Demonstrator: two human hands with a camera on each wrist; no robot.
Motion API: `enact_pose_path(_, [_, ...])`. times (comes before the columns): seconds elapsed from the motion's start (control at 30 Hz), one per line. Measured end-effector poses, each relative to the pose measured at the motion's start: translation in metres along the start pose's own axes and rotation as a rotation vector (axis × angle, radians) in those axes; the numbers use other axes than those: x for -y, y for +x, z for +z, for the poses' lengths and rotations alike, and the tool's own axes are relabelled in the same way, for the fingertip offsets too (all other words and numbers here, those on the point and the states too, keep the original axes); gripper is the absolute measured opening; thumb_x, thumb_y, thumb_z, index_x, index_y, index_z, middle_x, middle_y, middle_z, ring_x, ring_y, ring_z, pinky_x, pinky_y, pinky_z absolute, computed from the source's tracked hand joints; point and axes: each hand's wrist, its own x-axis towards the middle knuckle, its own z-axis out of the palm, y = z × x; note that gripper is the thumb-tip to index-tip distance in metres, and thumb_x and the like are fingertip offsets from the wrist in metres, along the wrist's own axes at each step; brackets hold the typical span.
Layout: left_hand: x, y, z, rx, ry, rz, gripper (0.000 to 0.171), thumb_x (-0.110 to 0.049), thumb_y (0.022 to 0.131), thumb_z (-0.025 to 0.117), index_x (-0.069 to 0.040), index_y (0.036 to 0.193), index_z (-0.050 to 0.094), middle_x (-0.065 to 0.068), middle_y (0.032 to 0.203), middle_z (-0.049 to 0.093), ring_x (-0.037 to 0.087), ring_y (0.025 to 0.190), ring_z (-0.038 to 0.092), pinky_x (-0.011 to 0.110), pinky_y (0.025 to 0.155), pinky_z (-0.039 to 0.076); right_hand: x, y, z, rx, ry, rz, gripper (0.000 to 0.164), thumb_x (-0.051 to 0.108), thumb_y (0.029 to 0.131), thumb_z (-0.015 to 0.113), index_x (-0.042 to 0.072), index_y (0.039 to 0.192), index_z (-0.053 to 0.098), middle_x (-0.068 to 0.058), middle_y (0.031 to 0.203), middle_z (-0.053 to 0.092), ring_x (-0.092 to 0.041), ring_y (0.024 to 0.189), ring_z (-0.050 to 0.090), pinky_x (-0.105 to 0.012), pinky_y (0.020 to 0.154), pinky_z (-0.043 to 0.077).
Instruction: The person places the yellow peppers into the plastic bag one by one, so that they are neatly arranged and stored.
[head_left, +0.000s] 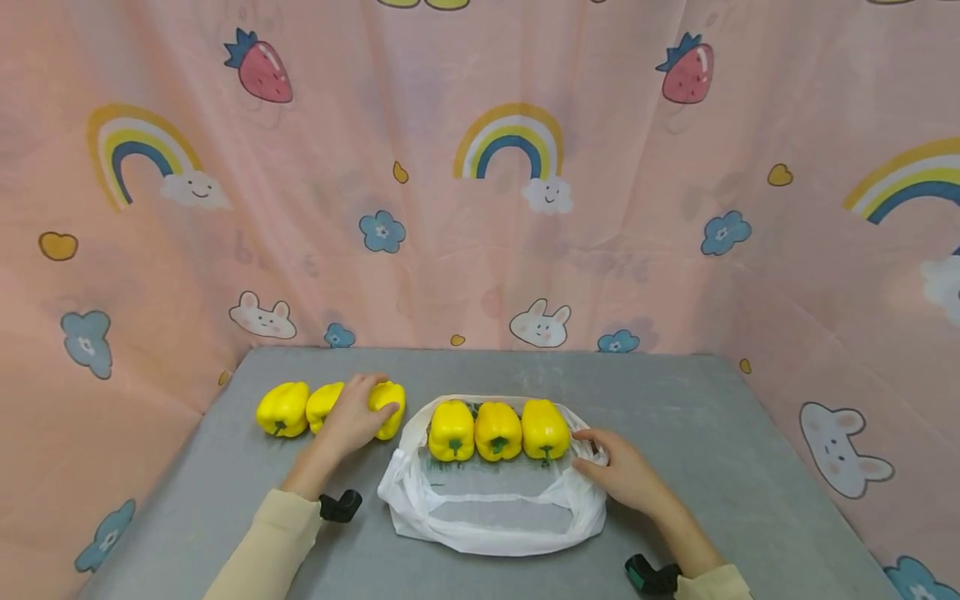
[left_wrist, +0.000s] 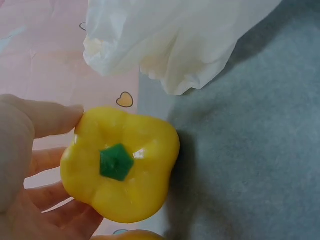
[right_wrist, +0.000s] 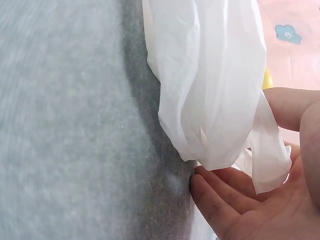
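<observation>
My left hand holds a yellow bell pepper, thumb on one side and fingers round the other. Seen from its green stem end, this pepper fills much of the left wrist view. To the right lies a white plastic bag, its mouth spread wide. A row of three yellow bell peppers sits inside along the bag's far side. At the right rim my right hand holds the bag, thumb by the peppers and fingers outside. One bag handle hangs over the palm in the right wrist view.
Left of my left hand, two more yellow bell peppers stand side by side, one partly hidden by the hand. Everything rests on a grey tabletop. A pink printed curtain closes off the back and both sides.
</observation>
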Motion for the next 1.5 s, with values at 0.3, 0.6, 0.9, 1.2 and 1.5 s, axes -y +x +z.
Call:
enact_pose_path(0.3, [-0.002,-0.001,0.003,0.059,0.028,0.007,0.059,-0.031,0.096,0.070,-0.006,0.147,0.051,0.023,0.147,0.045,0.042,0.133,0.045,0.063,0.107,0.040,0.002,0.000,0.000,0.003,-0.002,0.005,0.045,0.026,0.097,0.070,0.002,0.134,0.062,-0.019,0.138,0.059,-0.042,0.131,0.051,-0.064,0.108,0.039])
enact_pose_path(0.6, [-0.004,-0.001,0.004,0.087,0.046,-0.005,0.063,-0.035,0.096,0.070,-0.008,0.149,0.049,0.021,0.148,0.046,0.042,0.134,0.045,0.064,0.108,0.039,0.000,0.000,0.000,-0.001,-0.008,0.004,0.045,0.027,0.097,0.070,0.003,0.135,0.062,-0.019,0.138,0.059,-0.042,0.131,0.051,-0.063,0.108,0.039])
enact_pose_path(0.9, [-0.005,-0.002,0.006,0.047,0.091,0.043,0.062,-0.037,0.094,0.072,-0.008,0.146,0.054,0.020,0.144,0.052,0.040,0.131,0.049,0.061,0.106,0.042,-0.001,0.000,0.000,0.003,-0.008,-0.001,0.045,0.027,0.097,0.070,0.003,0.134,0.063,-0.018,0.138,0.060,-0.041,0.130,0.052,-0.063,0.107,0.040])
enact_pose_path(1.2, [-0.009,-0.003,-0.001,-0.023,0.051,0.057,0.062,-0.040,0.092,0.071,-0.010,0.144,0.055,0.018,0.140,0.055,0.038,0.122,0.054,0.057,0.100,0.048,-0.005,0.002,0.002,-0.005,-0.001,0.000,0.046,0.027,0.097,0.069,0.003,0.136,0.061,-0.018,0.139,0.059,-0.042,0.131,0.051,-0.064,0.108,0.038])
enact_pose_path(1.5, [-0.020,-0.008,-0.017,-0.067,-0.028,0.072,0.061,-0.040,0.093,0.073,-0.009,0.143,0.056,0.018,0.139,0.056,0.035,0.117,0.056,0.052,0.095,0.052,-0.005,0.002,-0.001,0.012,0.004,-0.007,0.047,0.028,0.097,0.070,0.003,0.135,0.062,-0.019,0.139,0.059,-0.043,0.132,0.050,-0.064,0.108,0.038])
